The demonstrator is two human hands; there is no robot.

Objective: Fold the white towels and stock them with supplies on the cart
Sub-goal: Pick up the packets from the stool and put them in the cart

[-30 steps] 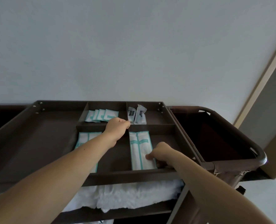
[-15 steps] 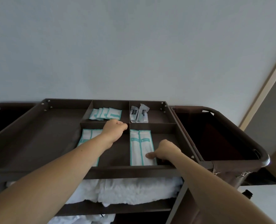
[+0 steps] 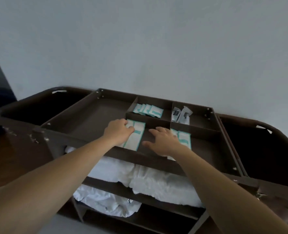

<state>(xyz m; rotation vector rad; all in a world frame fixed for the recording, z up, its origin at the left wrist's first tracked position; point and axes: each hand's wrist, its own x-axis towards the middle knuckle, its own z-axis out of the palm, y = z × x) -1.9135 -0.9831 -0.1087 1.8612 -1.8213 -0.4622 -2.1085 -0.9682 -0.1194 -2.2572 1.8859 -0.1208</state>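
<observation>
The brown cart's top tray (image 3: 96, 119) is split into compartments. My left hand (image 3: 118, 132) lies in the near-left compartment, its thumb and fingers pinching the far end of the long white-and-teal packets (image 3: 136, 139) there. Spread flat, my right hand (image 3: 163, 141) reaches across the divider and partly covers a second pair of long packets (image 3: 184, 139). Small teal packets (image 3: 148, 111) fill the far-left compartment. Clear-wrapped items (image 3: 182, 114) stand in the far-right one. White towels (image 3: 156, 183) lie on the shelf below, and more white cloth (image 3: 106, 201) sits on the lower shelf.
Dark bag holders hang at both cart ends, one on the left (image 3: 30, 112) and one on the right (image 3: 258, 149). A plain wall rises right behind the cart. The tray's wide left section holds nothing.
My left hand left the middle divider and came down onto the left long packets. My right hand slid left off the near end of the right packets and spread its fingers. The view swung right.
</observation>
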